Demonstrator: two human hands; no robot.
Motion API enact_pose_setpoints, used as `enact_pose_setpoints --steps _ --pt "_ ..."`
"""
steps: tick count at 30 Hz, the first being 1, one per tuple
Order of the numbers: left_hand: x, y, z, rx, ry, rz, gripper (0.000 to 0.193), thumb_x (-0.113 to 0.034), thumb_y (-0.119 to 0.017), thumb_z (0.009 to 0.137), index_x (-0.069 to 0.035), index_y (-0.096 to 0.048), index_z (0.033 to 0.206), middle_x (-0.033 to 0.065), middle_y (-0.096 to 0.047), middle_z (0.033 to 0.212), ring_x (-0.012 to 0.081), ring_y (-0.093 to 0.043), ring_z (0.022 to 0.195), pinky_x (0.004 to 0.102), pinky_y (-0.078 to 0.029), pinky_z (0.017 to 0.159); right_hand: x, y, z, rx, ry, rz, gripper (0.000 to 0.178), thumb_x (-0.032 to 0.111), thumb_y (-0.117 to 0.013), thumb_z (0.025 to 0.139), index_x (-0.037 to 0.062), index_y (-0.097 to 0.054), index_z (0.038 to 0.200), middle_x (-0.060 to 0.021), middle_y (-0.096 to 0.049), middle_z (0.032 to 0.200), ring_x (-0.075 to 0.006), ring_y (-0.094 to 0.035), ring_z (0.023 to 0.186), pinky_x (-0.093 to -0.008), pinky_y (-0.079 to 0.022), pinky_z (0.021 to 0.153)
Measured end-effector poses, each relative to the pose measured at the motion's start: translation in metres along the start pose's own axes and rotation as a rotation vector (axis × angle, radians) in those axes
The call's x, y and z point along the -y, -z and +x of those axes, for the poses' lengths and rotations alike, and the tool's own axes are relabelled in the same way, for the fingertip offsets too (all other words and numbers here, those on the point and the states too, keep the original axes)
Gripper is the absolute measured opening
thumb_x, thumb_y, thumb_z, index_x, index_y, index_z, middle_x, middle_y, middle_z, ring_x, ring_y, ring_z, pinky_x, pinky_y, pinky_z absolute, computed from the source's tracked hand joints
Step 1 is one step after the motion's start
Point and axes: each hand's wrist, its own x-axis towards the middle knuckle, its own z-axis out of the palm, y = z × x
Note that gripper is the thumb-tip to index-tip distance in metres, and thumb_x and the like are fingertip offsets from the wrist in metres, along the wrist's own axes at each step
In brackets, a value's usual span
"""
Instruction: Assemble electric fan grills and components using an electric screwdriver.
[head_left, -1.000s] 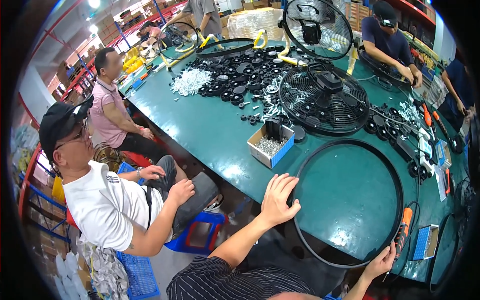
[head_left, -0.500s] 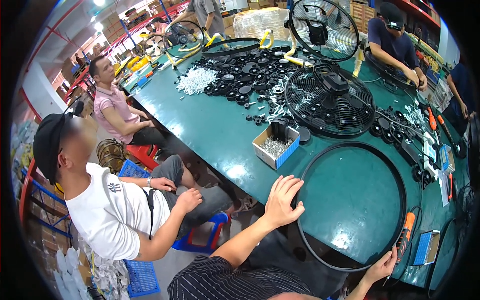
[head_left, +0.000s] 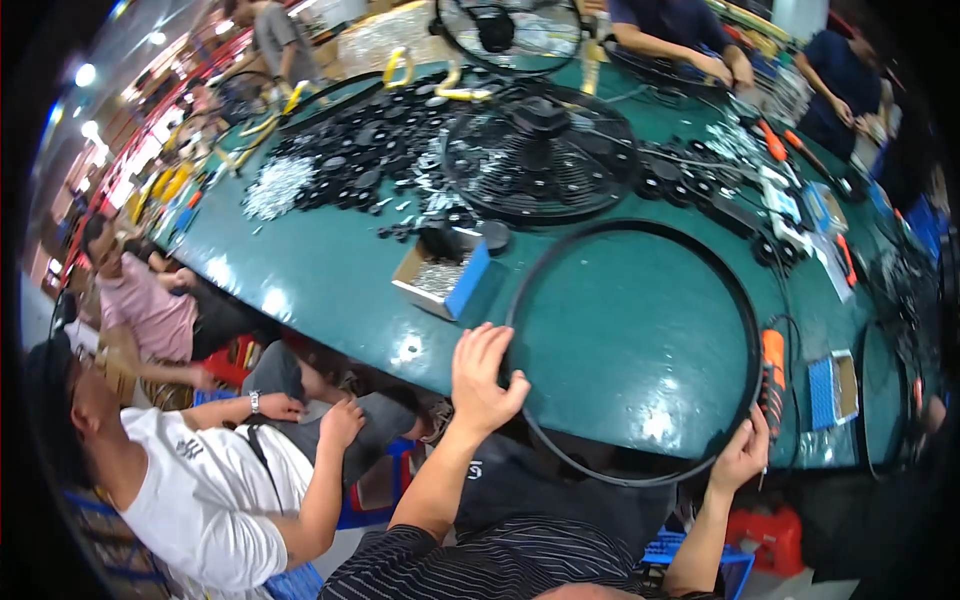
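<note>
A large thin black ring [head_left: 640, 226] lies on the green table, its near side reaching over the front edge. My left hand [head_left: 485, 382] rests against the ring's left side, fingers stretched out and thumb apart. My right hand [head_left: 742, 452] is closed on the lower right rim, fingers and thumb pinching it. Just beyond that hand is an orange and black power screwdriver [head_left: 773, 365] with a cord. To the left of the ring stands an open blue and white box [head_left: 440, 278] of small metal fasteners, with a black piece in it.
Behind the ring sits a black fan with a wire grille [head_left: 540, 160]. Black round parts [head_left: 370, 150] and a pile of silver screws [head_left: 278, 187] cover the far table. A blue box [head_left: 833, 390] stands at right. A person in white [head_left: 200, 480] sits close at left.
The view has tilted and shifted, so the table and everything on it appear farther left and higher. Both hands keep their places at the ring.
</note>
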Motion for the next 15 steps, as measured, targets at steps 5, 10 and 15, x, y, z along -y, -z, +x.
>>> enact_pose_setpoints --steps 5,10,15 --pt "-0.001 -0.009 0.0 0.017 0.007 -0.022 0.055 -0.012 -0.064 0.065 0.001 -0.06 0.119 0.0163 -0.061 0.121 0.0368 -0.053 0.121 0.0519 -0.034 0.11 0.004 0.004 0.001 -0.027 -0.012 -0.044 0.025 0.002 -0.054 0.094 -0.0096 -0.062 0.115 -0.0181 -0.067 0.115 -0.0203 -0.067 0.091 -0.0267 -0.053 0.071" --pt "-0.001 -0.008 0.0 0.02 -0.003 -0.014 0.056 -0.012 -0.064 0.065 0.002 -0.06 0.119 0.0178 -0.061 0.121 0.0371 -0.053 0.121 0.0513 -0.034 0.109 0.01 0.002 0.003 -0.07 0.007 0.007 0.024 0.001 -0.055 0.092 -0.0074 -0.064 0.112 -0.0152 -0.069 0.113 -0.0129 -0.063 0.076 -0.0228 -0.046 0.058" --pt "0.0 -0.011 -0.001 0.03 -0.006 -0.014 0.055 -0.012 -0.063 0.066 0.002 -0.06 0.119 0.0188 -0.06 0.121 0.0386 -0.053 0.12 0.0514 -0.035 0.109 0.011 0.003 0.003 -0.067 0.027 -0.032 0.023 0.001 -0.055 0.091 -0.0074 -0.064 0.111 -0.0154 -0.069 0.113 -0.0118 -0.062 0.075 -0.0218 -0.044 0.056"
